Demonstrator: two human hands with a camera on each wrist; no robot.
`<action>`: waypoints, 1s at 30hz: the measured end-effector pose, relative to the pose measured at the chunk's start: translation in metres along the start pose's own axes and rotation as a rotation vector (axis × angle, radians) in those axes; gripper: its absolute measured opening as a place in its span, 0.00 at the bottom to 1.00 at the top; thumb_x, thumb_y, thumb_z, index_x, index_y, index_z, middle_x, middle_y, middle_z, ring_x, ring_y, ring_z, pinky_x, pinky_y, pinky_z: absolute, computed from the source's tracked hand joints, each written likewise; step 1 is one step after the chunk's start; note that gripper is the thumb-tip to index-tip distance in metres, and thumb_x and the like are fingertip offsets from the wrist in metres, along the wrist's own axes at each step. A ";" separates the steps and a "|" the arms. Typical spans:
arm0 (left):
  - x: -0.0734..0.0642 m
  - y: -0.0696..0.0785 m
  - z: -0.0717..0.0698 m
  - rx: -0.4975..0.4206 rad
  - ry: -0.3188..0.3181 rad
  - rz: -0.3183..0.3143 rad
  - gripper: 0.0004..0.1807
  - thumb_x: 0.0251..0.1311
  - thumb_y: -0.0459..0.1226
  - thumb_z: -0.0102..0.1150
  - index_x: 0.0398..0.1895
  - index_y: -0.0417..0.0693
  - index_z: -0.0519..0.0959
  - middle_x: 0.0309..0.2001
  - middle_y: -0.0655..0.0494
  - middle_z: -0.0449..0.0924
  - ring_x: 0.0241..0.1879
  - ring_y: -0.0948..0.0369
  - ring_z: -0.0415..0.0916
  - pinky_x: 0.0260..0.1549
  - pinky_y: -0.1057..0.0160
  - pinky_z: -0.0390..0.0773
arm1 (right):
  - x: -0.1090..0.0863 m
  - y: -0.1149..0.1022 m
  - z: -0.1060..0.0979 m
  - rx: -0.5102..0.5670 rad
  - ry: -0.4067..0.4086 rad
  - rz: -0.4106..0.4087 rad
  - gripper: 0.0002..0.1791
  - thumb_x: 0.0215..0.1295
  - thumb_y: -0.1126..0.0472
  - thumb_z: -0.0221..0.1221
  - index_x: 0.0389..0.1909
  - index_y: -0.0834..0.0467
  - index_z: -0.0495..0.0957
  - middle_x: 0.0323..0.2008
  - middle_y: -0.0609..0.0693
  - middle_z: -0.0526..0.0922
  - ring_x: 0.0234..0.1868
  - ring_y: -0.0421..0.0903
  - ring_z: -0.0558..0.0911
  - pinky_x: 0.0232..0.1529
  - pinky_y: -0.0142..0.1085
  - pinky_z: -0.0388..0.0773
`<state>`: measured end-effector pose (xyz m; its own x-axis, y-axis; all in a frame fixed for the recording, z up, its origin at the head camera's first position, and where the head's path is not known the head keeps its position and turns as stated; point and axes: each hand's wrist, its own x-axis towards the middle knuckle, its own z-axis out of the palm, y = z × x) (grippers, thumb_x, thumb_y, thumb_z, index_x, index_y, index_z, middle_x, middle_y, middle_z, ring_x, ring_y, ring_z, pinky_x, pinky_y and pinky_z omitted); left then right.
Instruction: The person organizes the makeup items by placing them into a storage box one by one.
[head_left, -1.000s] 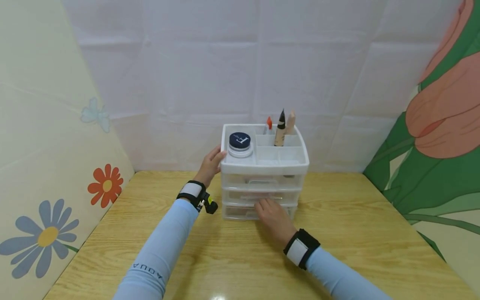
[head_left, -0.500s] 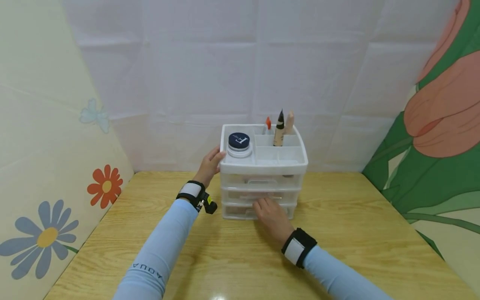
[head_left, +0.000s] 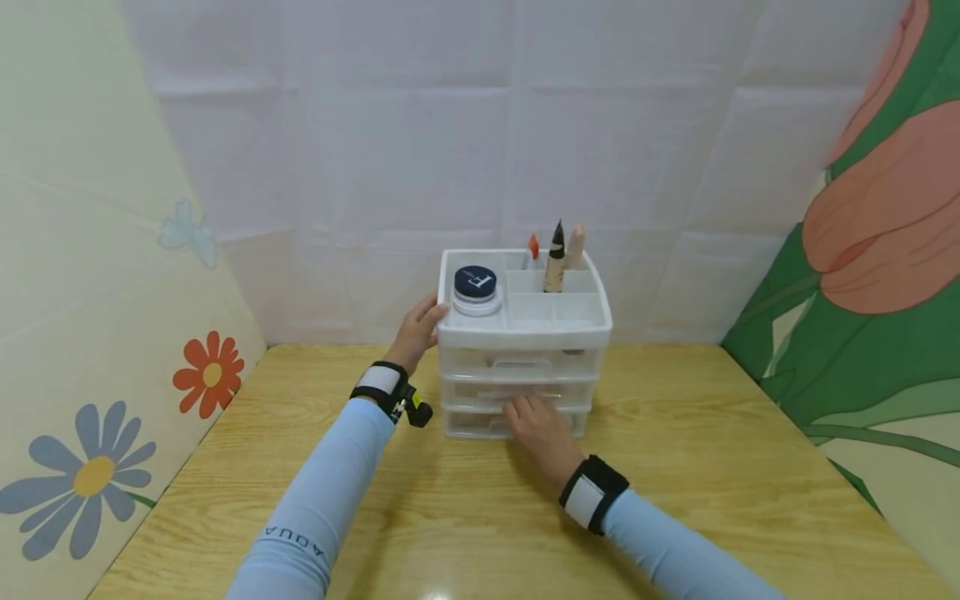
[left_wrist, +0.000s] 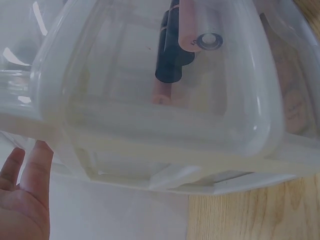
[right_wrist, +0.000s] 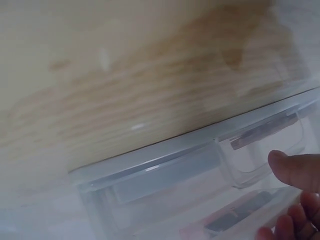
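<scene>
A white and clear three-drawer organizer [head_left: 525, 354] stands at the back middle of the wooden table [head_left: 712, 467]. My left hand [head_left: 420, 327] presses flat against its left side, thumb on the top rim; the left wrist view shows the left hand [left_wrist: 25, 200] with straight fingers beside the clear organizer wall [left_wrist: 150, 145]. My right hand [head_left: 528, 415] is at the drawer fronts, with its fingertips curled at the middle drawer's handle [head_left: 534, 393]. In the right wrist view the right hand [right_wrist: 295, 200] has its thumb [right_wrist: 295, 170] near a handle recess. All drawers look closed.
In the top tray sit a round jar with a dark lid [head_left: 476, 288] and upright cosmetic pencils [head_left: 556, 258]. Dark and pink tubes [left_wrist: 172, 50] lie inside a drawer. Flowered panels wall in the table on the left [head_left: 112, 333] and right [head_left: 862, 292].
Both hands stay where they were on the organizer. Only the head view has drifted slightly.
</scene>
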<state>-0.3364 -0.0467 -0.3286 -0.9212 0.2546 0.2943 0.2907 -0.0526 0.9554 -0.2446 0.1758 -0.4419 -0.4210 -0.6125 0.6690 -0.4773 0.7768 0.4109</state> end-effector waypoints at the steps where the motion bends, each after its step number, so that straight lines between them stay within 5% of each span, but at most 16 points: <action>1: 0.000 0.000 -0.001 -0.002 0.000 -0.001 0.33 0.67 0.43 0.46 0.74 0.44 0.58 0.69 0.41 0.62 0.61 0.47 0.67 0.60 0.48 0.70 | 0.001 -0.001 -0.001 0.000 -0.010 0.003 0.13 0.44 0.79 0.60 0.30 0.65 0.71 0.27 0.56 0.72 0.27 0.51 0.74 0.21 0.38 0.73; 8: -0.003 0.000 -0.002 -0.005 0.001 0.007 0.33 0.68 0.43 0.45 0.74 0.42 0.57 0.68 0.39 0.63 0.60 0.47 0.67 0.60 0.47 0.70 | 0.002 -0.005 -0.009 0.141 -0.063 0.041 0.18 0.40 0.83 0.61 0.32 0.65 0.70 0.29 0.54 0.71 0.30 0.51 0.73 0.28 0.39 0.75; 16: -0.005 0.005 -0.007 0.045 0.031 -0.004 0.30 0.71 0.43 0.45 0.73 0.42 0.60 0.68 0.41 0.63 0.62 0.47 0.67 0.58 0.48 0.72 | 0.004 -0.002 -0.022 0.341 -0.087 0.115 0.24 0.41 0.66 0.75 0.36 0.63 0.71 0.31 0.53 0.73 0.31 0.50 0.76 0.31 0.41 0.77; 25: -0.016 0.025 -0.021 0.178 -0.063 0.049 0.28 0.73 0.43 0.47 0.73 0.44 0.62 0.66 0.41 0.67 0.61 0.47 0.68 0.55 0.50 0.76 | 0.015 0.010 -0.056 0.453 -0.100 0.159 0.24 0.46 0.61 0.75 0.43 0.64 0.75 0.37 0.54 0.79 0.37 0.50 0.80 0.37 0.42 0.80; 30: -0.031 0.036 -0.028 0.366 -0.092 0.097 0.30 0.69 0.43 0.54 0.72 0.46 0.64 0.66 0.43 0.66 0.59 0.46 0.70 0.53 0.47 0.76 | 0.019 0.018 -0.075 0.499 -0.102 0.138 0.25 0.49 0.61 0.75 0.45 0.65 0.76 0.40 0.54 0.80 0.39 0.49 0.80 0.38 0.40 0.81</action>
<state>-0.3048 -0.0831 -0.3027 -0.8629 0.3513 0.3632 0.4634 0.2635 0.8461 -0.2035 0.1888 -0.3755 -0.5670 -0.5400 0.6221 -0.7108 0.7023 -0.0382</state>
